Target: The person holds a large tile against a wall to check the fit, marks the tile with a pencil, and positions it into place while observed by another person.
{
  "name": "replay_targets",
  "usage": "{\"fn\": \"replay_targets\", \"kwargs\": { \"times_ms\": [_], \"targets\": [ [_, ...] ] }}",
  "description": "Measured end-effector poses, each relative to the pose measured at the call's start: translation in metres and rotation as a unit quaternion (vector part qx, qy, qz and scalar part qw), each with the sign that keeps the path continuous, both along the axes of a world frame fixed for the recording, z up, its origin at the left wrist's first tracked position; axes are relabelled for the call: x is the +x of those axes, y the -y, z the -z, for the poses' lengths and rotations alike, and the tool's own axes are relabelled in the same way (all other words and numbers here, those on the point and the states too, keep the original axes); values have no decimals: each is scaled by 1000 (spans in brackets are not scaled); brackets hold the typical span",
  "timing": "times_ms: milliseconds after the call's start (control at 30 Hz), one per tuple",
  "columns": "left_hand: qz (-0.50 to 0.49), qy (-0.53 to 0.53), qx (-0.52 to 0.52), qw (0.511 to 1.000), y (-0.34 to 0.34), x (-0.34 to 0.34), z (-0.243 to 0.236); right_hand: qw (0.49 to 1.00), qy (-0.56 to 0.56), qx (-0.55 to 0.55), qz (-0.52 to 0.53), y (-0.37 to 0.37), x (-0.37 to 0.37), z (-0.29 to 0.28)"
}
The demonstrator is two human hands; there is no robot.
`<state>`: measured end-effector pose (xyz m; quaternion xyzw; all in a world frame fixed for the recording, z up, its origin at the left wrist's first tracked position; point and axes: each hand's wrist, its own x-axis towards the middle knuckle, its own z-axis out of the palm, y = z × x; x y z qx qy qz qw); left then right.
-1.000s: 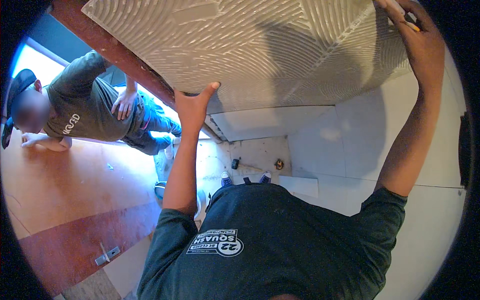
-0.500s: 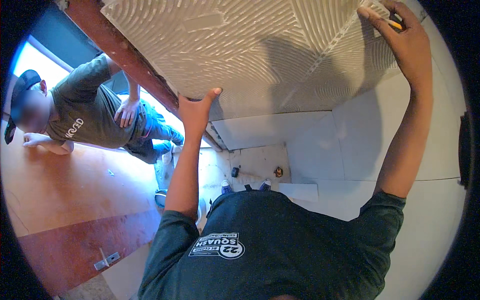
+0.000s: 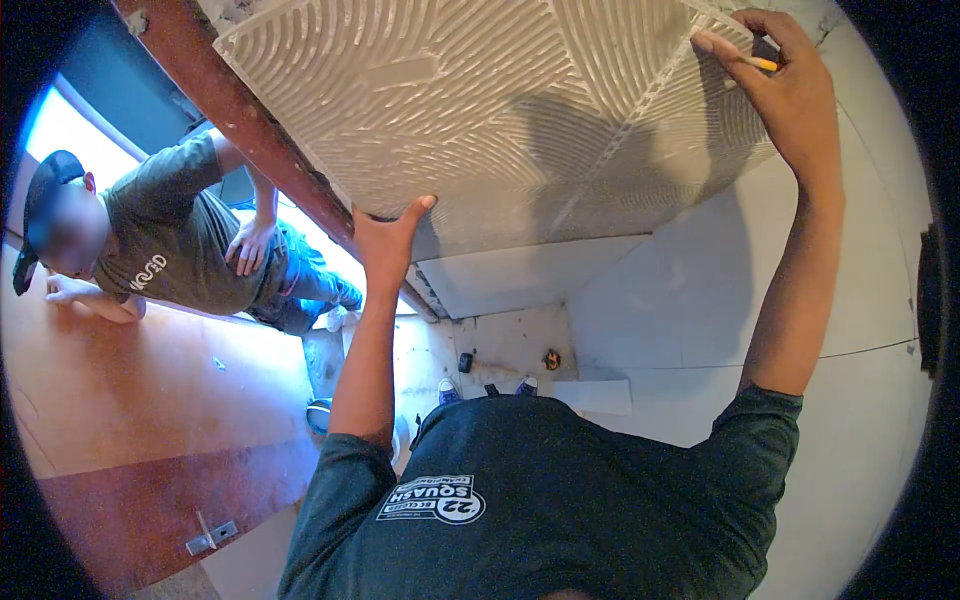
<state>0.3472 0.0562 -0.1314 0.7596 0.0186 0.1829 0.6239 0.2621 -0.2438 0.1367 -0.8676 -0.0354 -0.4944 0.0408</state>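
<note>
A large tile (image 3: 480, 120), its facing side coated in ridged grey adhesive, is raised in front of me at the top of the view. My left hand (image 3: 385, 245) grips its lower left edge, the thumb lying over the adhesive side and the other fingers hidden. At the upper right edge, my right hand (image 3: 785, 85) pinches the tile between thumb and fingers. A thin stick with a yellow part (image 3: 762, 64), perhaps a pencil, also sits in that hand.
A reddish-brown door frame (image 3: 225, 95) runs along the tile's left side. Beyond it a person in a cap (image 3: 190, 235) leans on a wooden door (image 3: 150, 380). Pale tiles (image 3: 660, 310) cover the right side. A small black object (image 3: 465, 362) lies near my shoes.
The tile has tilted a little, its right side coming left and down with my right hand. My left hand keeps its grip at the lower left edge.
</note>
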Motion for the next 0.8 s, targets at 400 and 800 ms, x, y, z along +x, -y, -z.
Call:
{"fn": "replay_targets", "kwargs": {
  "times_ms": [400,800],
  "targets": [
    [-9,12,6,1000,-3,1,-5,997,-77,-18,6,35,10,-8],
    [-10,3,17,1000,-2,0,0,997,-60,-17,-34,50,10,-4]
  ]
}}
